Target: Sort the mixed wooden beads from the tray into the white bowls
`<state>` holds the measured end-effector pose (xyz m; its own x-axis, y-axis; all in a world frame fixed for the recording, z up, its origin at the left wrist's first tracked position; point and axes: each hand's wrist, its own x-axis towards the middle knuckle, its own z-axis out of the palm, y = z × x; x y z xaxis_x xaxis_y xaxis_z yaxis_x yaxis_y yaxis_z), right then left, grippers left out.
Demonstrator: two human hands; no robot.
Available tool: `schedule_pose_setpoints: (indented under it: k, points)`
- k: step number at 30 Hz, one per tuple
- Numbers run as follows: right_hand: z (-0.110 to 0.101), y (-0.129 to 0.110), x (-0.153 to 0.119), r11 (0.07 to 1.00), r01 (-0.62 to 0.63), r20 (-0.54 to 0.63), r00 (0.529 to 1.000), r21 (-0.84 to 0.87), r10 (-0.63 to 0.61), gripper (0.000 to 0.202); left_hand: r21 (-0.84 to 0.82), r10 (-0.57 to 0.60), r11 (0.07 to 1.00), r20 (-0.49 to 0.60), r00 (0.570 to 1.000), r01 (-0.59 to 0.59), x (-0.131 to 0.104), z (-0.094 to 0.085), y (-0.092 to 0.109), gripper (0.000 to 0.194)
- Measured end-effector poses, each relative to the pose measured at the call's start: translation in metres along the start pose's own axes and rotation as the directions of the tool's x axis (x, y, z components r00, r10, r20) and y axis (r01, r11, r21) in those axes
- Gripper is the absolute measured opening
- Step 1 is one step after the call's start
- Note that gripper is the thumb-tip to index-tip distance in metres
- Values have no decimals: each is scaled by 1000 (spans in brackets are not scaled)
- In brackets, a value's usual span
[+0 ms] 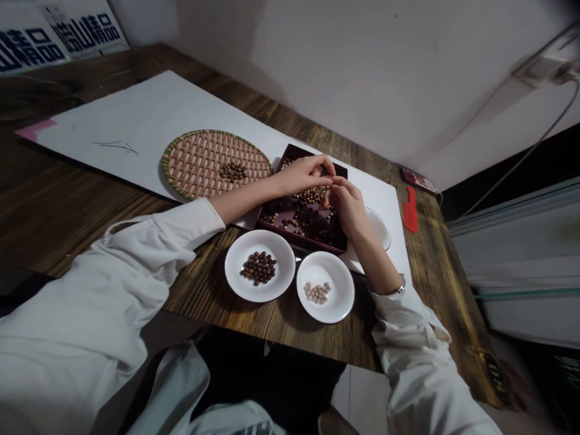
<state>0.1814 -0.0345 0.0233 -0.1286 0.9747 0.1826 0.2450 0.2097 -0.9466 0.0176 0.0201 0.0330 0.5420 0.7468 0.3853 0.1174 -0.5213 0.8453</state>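
Both of my hands meet above a dark red box (290, 222) that holds many loose beads (312, 195) in mixed brown, tan and dark shades. My left hand (304, 174) reaches in from the left with its fingers curled and closed. Its fingertips touch those of my right hand (347, 202), which is pinched shut. Anything between the fingers is too small or hidden to make out. Just in front of the box, a white bowl (233, 266) contains dark reddish-brown beads (258, 268). Beside it, a second white bowl (338, 308) has a few pale beads (317, 293).
A round woven tray (190, 160) with a small heap of brown beads (232, 172) lies on a white board (136, 115). Another white bowl (379, 228) is partly hidden behind my right wrist. A red scraper-like piece (410, 211) and a dark red device (419, 180) lie at the right.
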Motion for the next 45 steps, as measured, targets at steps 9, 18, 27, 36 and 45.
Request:
schedule_pose_setpoints:
  k: [9,18,27,36,45]
  points:
    - [1,-1,-1,997,-10,3,1000,-76,10,25,46,-4,999,-46,999,6,2,-2,-1,14]
    - [3,-6,-4,991,28,54,998,-127,-21,17,39,-47,998,-30,998,48,1,-2,2,15]
    - [5,0,-5,919,148,143,984,-366,-101,21,30,-74,997,21,997,74,0,0,1,18]
    - [7,-2,-8,823,246,195,966,-512,-168,20,-21,-84,996,65,994,86,1,1,4,13]
    - [13,0,-8,507,464,386,886,-727,-257,20,29,-88,996,112,990,85,1,0,0,14]
